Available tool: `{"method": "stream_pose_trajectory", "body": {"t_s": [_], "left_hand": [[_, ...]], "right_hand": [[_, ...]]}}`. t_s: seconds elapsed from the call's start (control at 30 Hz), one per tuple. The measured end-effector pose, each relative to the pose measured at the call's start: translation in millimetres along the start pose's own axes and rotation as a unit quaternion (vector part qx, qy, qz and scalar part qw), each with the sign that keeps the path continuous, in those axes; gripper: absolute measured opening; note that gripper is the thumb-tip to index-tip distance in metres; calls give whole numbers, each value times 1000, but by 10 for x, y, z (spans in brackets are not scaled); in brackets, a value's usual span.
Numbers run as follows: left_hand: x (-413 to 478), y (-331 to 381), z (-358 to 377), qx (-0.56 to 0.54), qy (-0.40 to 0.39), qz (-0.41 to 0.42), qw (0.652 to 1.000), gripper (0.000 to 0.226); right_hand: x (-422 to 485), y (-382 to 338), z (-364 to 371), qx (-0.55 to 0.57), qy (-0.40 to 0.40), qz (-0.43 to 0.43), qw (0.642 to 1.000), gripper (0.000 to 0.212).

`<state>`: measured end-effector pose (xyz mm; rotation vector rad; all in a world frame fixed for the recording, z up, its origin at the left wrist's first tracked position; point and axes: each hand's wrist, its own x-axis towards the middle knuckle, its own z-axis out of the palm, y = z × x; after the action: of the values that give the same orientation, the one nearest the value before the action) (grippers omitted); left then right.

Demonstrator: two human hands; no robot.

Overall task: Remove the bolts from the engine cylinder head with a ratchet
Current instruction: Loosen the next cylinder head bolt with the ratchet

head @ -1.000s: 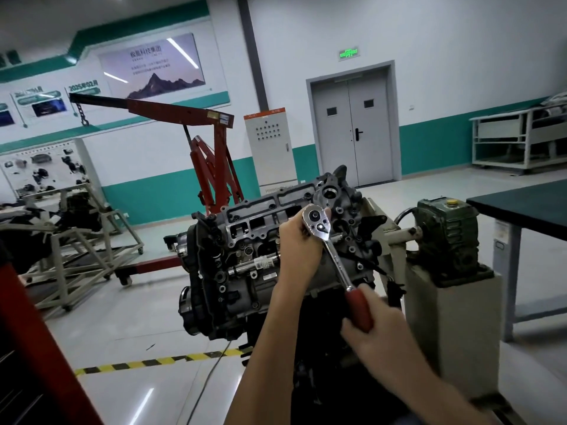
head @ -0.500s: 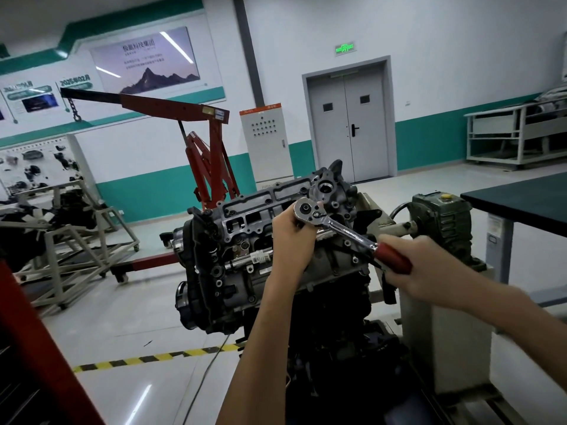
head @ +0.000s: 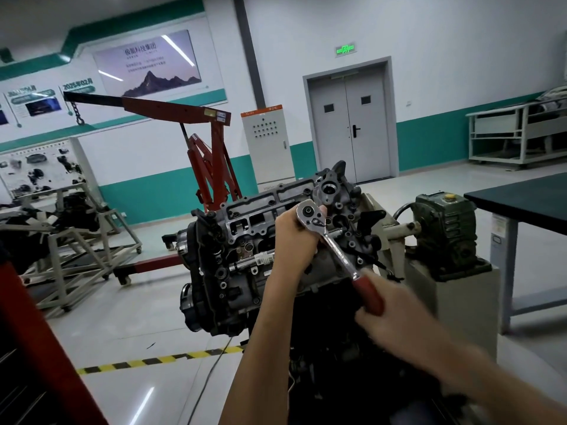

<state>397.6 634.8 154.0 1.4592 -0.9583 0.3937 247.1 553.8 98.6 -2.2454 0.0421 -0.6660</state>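
Step in hand: bolt loosening. Head of ratchet (head: 334, 244) sits at right end of cylinder head (head: 245, 223); bolt hidden beneath. Grip: left hand (head: 294, 240) curled round ratchet head; right hand (head: 395, 315) clamped on red handle. Next, by judgement: swing handle, keep socket square.

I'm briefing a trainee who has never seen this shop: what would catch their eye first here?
Centre frame, a chrome ratchet sits on the engine cylinder head: the left hand holds its head end, the right hand grips its red handle. Behind on the left stands a red engine crane.
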Motion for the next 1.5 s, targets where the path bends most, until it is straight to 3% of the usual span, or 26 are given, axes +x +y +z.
{"method": "stream_pose_trajectory", "body": {"t_s": [0.1, 0.2, 0.33, 0.43, 0.53, 0.6, 0.7, 0.8, 0.87, 0.93, 1.07, 1.17, 1.23, 1.37, 1.5], "left_hand": [[41, -12, 5, 8, -27, -9, 1000, 42], [16, -29, 46, -9, -9, -15, 1000, 35], [-40, -50, 91, -33, 18, -4, 999, 46], [-39, -12, 112, -25, 28, 2, 999, 47], [-46, 0, 92, -26, 23, 10, 999, 50], [-22, -8, 60, -19, 14, 11, 1000, 50], [20, -6, 38, -2, -2, 1, 1000, 52], [25, -14, 21, 7, -5, -1, 1000, 54], [-7, -20, 16, -8, 5, 2, 1000, 56], [-31, -26, 30, -20, 12, 3, 1000, 55], [-62, -7, 78, -20, 34, 2, 999, 48], [-59, -12, 70, -17, 28, 13, 999, 50], [-46, -18, 54, -14, 19, 18, 1000, 51], [-4, -32, 15, -2, 7, 3, 1000, 49], [27, -31, -1, 8, -7, -3, 1000, 48]], "right_hand": [[241, 123, -641, -148, -69, -34, 986, 36], [387, 188, -773, -188, -54, -48, 980, 24], [56, 154, -114, -36, 36, 0, 999, 32], [-72, -80, 526, 104, 124, 42, 986, 31], [-38, -224, 840, 201, 109, 65, 971, 23], [-35, -168, 675, 161, 78, 57, 982, 25], [18, 55, 41, 10, 18, -1, 1000, 30], [236, 143, -576, -145, -46, -41, 988, 30], [337, 159, -704, -184, -49, -60, 980, 28], [277, 170, -568, -147, -29, -48, 988, 28], [-60, 21, 217, 39, 98, -1, 994, 33], [-74, -206, 755, 170, 118, 37, 978, 31], [-65, -237, 826, 192, 108, 44, 974, 31], [-13, 47, 134, 20, 24, -5, 999, 30], [307, 166, -638, -176, -49, -44, 982, 28]]}}
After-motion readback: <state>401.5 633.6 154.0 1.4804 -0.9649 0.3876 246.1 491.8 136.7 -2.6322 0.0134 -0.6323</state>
